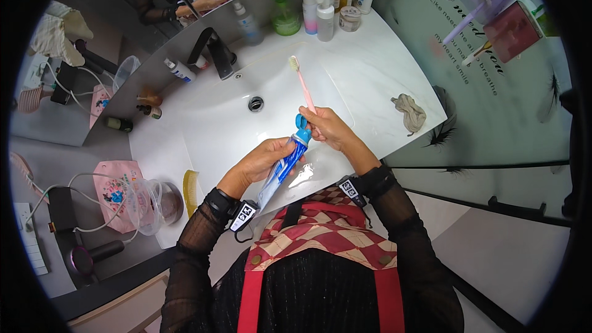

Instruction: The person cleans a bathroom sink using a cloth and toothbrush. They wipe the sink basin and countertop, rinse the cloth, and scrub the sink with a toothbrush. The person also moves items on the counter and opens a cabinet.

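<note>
Over the white sink basin, my left hand is closed around a blue and white toothpaste tube. The tube slants, its light-blue cap pointing up toward my right. The cap's lid looks flipped up. Between the fingers of my right hand is a pink toothbrush, bristle head away from me. Those fingers are also right beside the tube's cap, seemingly touching it. I cannot make out any paste on the pale bristles.
Behind the basin stands a black faucet. Several bottles, including a green pump bottle, line the back counter. A crumpled grey cloth lies at right. At left are a yellow comb, a clear plastic container and a hair dryer.
</note>
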`<control>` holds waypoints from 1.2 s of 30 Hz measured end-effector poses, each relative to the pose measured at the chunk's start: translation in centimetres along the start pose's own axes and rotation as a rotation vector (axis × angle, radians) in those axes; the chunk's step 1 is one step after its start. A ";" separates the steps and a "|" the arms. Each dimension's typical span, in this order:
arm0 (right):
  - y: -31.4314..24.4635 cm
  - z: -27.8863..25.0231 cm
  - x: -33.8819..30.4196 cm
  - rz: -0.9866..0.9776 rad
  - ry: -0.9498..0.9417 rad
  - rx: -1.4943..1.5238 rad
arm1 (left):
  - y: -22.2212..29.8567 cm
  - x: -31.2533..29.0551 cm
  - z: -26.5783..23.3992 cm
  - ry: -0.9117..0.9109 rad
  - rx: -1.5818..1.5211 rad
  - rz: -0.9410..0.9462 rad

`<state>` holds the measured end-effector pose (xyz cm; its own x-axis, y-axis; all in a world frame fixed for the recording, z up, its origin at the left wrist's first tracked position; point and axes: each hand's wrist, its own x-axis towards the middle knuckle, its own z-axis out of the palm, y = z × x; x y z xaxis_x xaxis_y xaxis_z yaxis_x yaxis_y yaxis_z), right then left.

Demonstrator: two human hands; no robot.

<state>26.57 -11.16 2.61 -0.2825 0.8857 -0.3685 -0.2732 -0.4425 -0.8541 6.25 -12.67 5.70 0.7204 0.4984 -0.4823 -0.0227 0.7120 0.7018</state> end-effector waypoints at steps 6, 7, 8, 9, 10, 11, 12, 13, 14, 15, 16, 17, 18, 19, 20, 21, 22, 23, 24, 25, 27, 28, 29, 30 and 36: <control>1.4 -2.5 -0.3 0.103 0.194 -0.219 | 0.1 1.2 -0.4 0.286 -0.002 0.079; 1.8 -2.9 -0.8 0.070 0.204 -0.305 | 0.1 1.1 -0.7 0.328 0.012 0.094; 2.1 -3.3 -1.2 0.036 0.214 -0.389 | 0.2 1.0 -1.0 0.383 0.028 0.087; 2.3 -3.6 -1.6 -0.001 0.226 -0.471 | 0.2 0.8 -1.2 0.446 0.045 0.066; 2.5 -3.8 -1.9 0.052 0.187 -0.470 | 0.2 0.7 -1.4 0.475 0.043 0.066; 2.5 -4.1 -2.2 0.103 0.150 -0.468 | 0.2 0.5 -1.6 0.495 0.058 0.067; 2.5 -4.2 -2.2 0.137 0.119 -0.455 | 0.3 0.4 -1.7 0.514 0.074 0.062; 2.5 -4.2 -2.2 0.107 0.089 -0.527 | 0.3 0.2 -1.8 0.526 0.084 0.053; 2.4 -4.2 -2.1 0.059 0.061 -0.587 | 0.3 0.1 -1.9 0.537 0.085 0.067; 2.3 -4.2 -1.9 0.045 0.038 -0.660 | 0.3 0.0 -2.0 0.543 0.081 0.079; 2.1 -4.2 -1.7 0.031 -0.007 -0.669 | 0.3 -0.2 -2.1 0.544 0.074 0.089; 1.9 -4.1 -1.5 0.053 -0.049 -0.691 | 0.3 -0.3 -2.2 0.543 0.082 0.097; 1.8 -4.0 -1.3 0.080 -0.095 -0.711 | 0.3 -0.4 -2.3 0.536 0.086 0.103; 1.7 -4.0 -1.1 0.062 -0.102 -0.734 | 0.2 -0.5 -2.4 0.537 0.088 0.092; 1.6 -3.9 -1.0 0.047 -0.113 -0.755 | 0.2 -0.6 -2.5 0.544 0.103 0.100; 1.5 -3.9 -0.9 0.028 -0.119 -0.775 | 0.2 -0.6 -2.6 0.559 0.116 0.093; 1.4 -3.8 -0.8 -0.020 -0.112 -0.796 | 0.2 -0.7 -2.7 0.580 0.125 0.069; 1.4 -3.8 -0.7 -0.070 -0.099 -0.816 | 0.2 -0.9 -2.8 0.579 0.125 0.090; 1.3 -3.8 -0.7 -0.095 -0.084 -0.848 | 0.2 -1.0 -2.8 0.582 0.121 0.095; 1.3 -3.8 -0.6 -0.126 -0.097 -0.859 | 0.1 -1.1 -2.8 0.580 0.110 0.097; 1.1 -3.8 -0.5 -0.128 -0.110 -0.914 | 0.1 -1.3 -2.8 0.589 0.105 0.102; 1.0 -3.8 -0.5 -0.152 -0.115 -0.914 | 0.1 -1.4 -2.9 0.588 0.093 0.100; 0.8 -3.8 -0.5 -0.164 -0.115 -0.920 | 0.1 -1.5 -2.9 0.589 0.099 0.104; 0.7 -3.8 -0.5 -0.165 -0.117 -0.931 | 0.1 -1.5 -2.9 0.589 0.098 0.105; 0.6 -3.4 -1.2 -0.221 -0.080 -0.883 | 0.0 -2.0 -3.1 0.583 0.124 0.082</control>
<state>29.86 -12.00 1.23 -0.3796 0.9104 -0.1646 0.4645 0.0337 -0.8849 2.65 -12.14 5.03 0.2203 0.7631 -0.6076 0.0440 0.6145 0.7877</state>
